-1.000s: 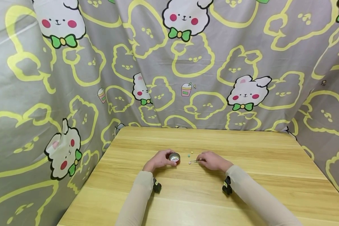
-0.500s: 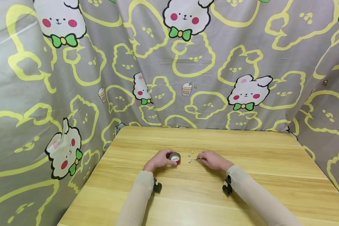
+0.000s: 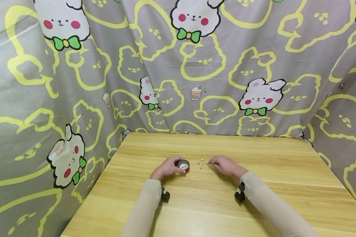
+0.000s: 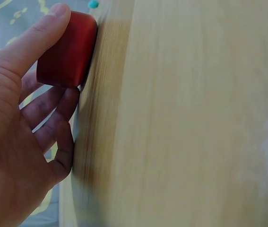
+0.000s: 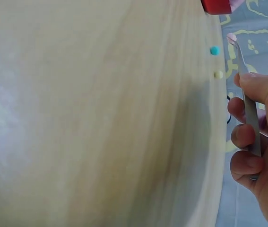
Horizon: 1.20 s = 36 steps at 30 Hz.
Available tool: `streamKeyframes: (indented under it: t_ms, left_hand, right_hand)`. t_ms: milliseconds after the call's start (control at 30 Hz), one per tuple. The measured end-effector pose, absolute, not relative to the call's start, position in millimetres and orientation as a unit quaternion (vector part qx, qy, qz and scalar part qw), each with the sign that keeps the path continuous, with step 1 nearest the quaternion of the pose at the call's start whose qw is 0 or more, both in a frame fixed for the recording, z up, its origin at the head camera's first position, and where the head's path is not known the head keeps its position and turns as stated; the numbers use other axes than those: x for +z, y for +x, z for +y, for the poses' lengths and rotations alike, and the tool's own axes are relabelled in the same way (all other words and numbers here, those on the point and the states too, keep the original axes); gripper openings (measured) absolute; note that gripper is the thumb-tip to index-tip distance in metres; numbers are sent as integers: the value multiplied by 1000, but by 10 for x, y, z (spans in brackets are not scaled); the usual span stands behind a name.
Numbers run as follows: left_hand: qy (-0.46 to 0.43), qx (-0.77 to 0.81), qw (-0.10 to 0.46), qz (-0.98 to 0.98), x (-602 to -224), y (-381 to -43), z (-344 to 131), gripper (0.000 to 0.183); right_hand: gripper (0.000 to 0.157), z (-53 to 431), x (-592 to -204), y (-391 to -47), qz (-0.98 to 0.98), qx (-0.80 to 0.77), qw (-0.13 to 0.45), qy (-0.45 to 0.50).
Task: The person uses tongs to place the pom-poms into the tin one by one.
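Observation:
My left hand (image 3: 169, 167) holds a small round tin (image 3: 187, 169), red outside and silvery inside, thumb on one side and fingers on the other. Some small pale things lie in it, too small to make out. In the left wrist view only the tin's red wall (image 4: 67, 52) shows. My right hand (image 3: 225, 165) pinches metal tweezers (image 5: 251, 113) to the right of the tin. At their tips is a small pale pink bead (image 5: 231, 37), raised off the table. A teal bead (image 5: 214, 50) and a pale yellow bead (image 5: 218, 74) lie on the wood close by.
The wooden table (image 3: 178, 200) spreads out in front of me. A grey curtain (image 3: 163, 65) with yellow outlines and white rabbit faces hangs behind the table and along both sides. Each wrist carries a black camera.
My right hand has moved slightly right and away from me. The tweezers have lifted the pink bead from the table. The left hand and tin have stayed in place.

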<state>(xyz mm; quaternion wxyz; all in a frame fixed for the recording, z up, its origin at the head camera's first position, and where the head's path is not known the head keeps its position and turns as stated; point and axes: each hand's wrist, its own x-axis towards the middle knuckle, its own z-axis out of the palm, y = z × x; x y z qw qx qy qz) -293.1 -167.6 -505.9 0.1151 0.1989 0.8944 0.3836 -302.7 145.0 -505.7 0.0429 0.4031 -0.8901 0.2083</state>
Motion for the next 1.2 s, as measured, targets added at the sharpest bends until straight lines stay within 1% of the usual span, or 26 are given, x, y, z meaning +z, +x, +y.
streamKeyframes:
  t_ms: [167,400,1200]
  left_hand:
    - [197,384,116,895,-5057,-2940,-1670,51]
    - [199,395,115,890,-5071,-2947,-1670,50]
    - [203,392,112,890,-5062,-2952,-1663,50]
  right_hand:
    - [16,1458,-4999,-3039,-894,208,45,395]
    - [17,1422,-4927,-3056,-898,218,32,381]
    - [19,1103,-4739,-3053,-885,212,41,414]
